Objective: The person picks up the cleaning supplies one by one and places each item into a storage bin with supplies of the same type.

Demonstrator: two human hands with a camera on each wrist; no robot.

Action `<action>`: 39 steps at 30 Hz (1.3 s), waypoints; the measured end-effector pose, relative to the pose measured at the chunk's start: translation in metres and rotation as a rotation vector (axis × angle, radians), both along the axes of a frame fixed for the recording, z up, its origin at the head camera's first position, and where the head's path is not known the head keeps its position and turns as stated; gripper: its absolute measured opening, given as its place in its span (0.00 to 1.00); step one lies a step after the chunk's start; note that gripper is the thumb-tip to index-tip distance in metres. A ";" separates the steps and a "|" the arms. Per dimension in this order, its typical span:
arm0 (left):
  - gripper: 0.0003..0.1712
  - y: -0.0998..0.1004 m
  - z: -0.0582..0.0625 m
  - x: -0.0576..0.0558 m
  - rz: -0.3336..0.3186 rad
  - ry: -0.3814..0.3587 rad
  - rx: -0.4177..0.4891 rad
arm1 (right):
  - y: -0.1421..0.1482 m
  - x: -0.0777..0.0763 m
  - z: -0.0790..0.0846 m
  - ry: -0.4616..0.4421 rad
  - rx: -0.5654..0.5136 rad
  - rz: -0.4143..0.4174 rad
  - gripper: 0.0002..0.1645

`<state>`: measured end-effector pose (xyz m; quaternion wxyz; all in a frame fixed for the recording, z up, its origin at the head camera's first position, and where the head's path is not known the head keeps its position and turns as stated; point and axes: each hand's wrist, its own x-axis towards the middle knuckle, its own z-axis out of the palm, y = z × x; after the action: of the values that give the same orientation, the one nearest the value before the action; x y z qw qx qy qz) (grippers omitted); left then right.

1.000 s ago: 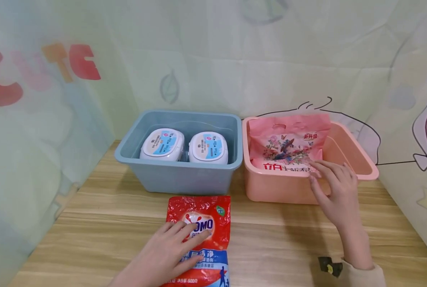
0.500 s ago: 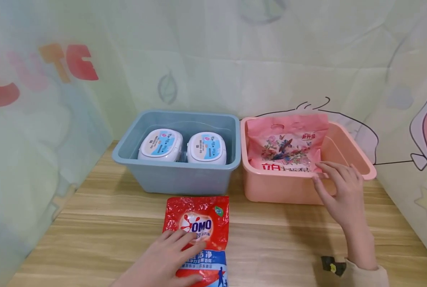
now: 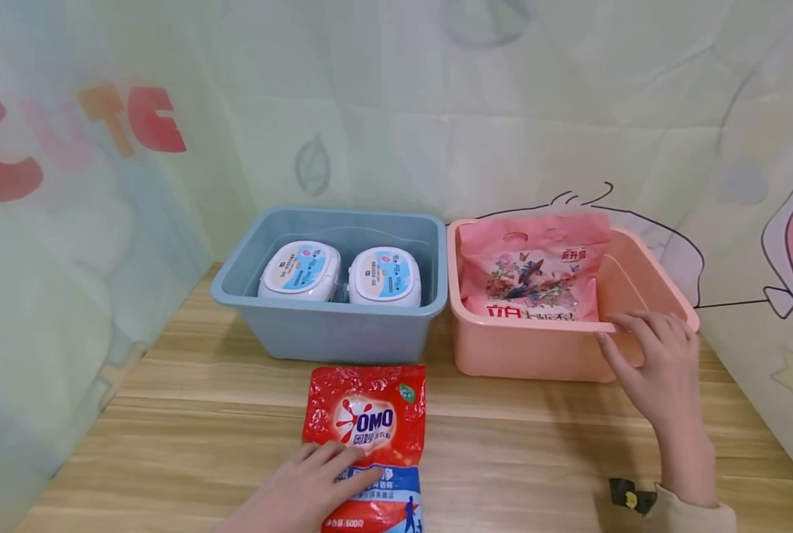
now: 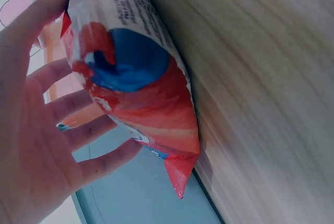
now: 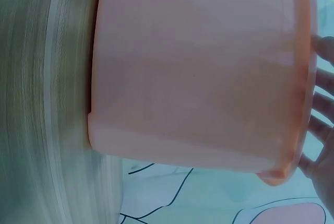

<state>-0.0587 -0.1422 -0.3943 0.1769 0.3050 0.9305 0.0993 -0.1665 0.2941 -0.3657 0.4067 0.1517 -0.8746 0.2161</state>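
Observation:
A red and blue OMO laundry powder bag point(image 3: 369, 403) lies on the table in front of the two bins. My left hand point(image 3: 303, 488) is over its lower left part, fingers spread and loosely bent. In the left wrist view the fingertips touch or nearly touch the laundry powder bag point(image 4: 141, 104); none wrap round it. My right hand point(image 3: 666, 370) is at the front rim of the pink bin point(image 3: 516, 348), towards its right corner, holding nothing. In the right wrist view its fingers point(image 5: 323, 98) lie along the rim; contact is unclear. A pink floral bag point(image 3: 536, 270) leans inside that bin.
Left of the pink bin stands a blue bin point(image 3: 336, 329), close beside it. It holds two white lidded containers, a left container point(image 3: 299, 268) and a right container point(image 3: 384, 275). A printed curtain point(image 3: 383, 111) hangs behind. A dark bow point(image 3: 631, 496) shows by the right sleeve.
My right hand has moved right along the pink bin's rim, away from the pink bag. My left hand has slid down the OMO bag, uncovering more of its logo.

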 end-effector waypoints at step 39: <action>0.44 0.007 -0.010 0.004 -0.146 0.110 -0.040 | -0.002 0.001 0.000 -0.039 0.019 -0.022 0.19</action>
<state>-0.0548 -0.1349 -0.4048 0.1384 0.3733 0.9159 0.0505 -0.1651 0.2925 -0.3661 0.3904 0.1416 -0.8860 0.2064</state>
